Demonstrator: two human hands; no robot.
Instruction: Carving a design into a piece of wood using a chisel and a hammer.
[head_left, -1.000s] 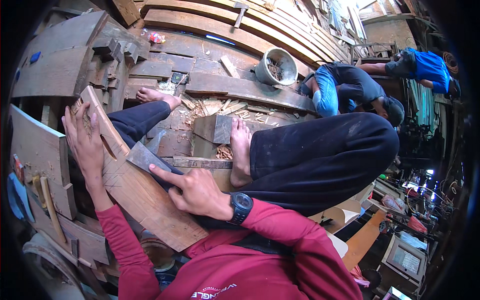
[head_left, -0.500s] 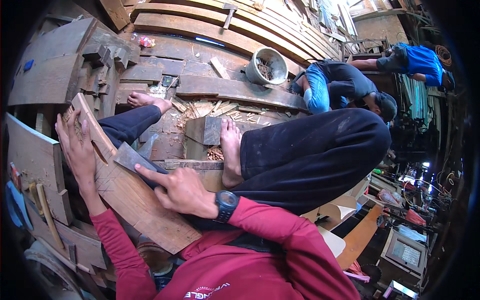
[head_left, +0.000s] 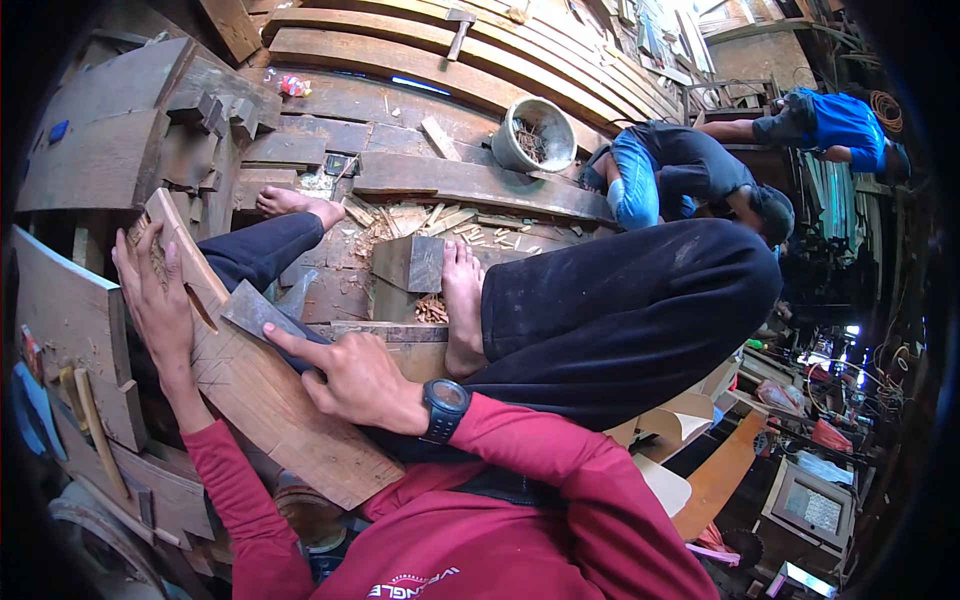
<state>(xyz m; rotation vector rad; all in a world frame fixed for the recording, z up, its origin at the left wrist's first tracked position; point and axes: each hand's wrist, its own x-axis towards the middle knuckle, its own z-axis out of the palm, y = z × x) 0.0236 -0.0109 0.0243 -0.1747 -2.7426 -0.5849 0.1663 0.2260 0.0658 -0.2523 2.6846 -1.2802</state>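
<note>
1. Ahead of you, a grey bucket holds thin scraps.
2. Farther from you, a hammer lies on long planks.
3. To your right, a co-worker in jeans bends near a co-worker in blue.

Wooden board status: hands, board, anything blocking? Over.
Left hand spread over far end of wooden board, hiding part. Right hand gripping flat metal blade at board's edge. Board slotted near the blade.

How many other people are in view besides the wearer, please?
2: a person in a dark top bent over right of the bucket, and a person in a blue top farther right. Others may be hidden in shadow.
</note>
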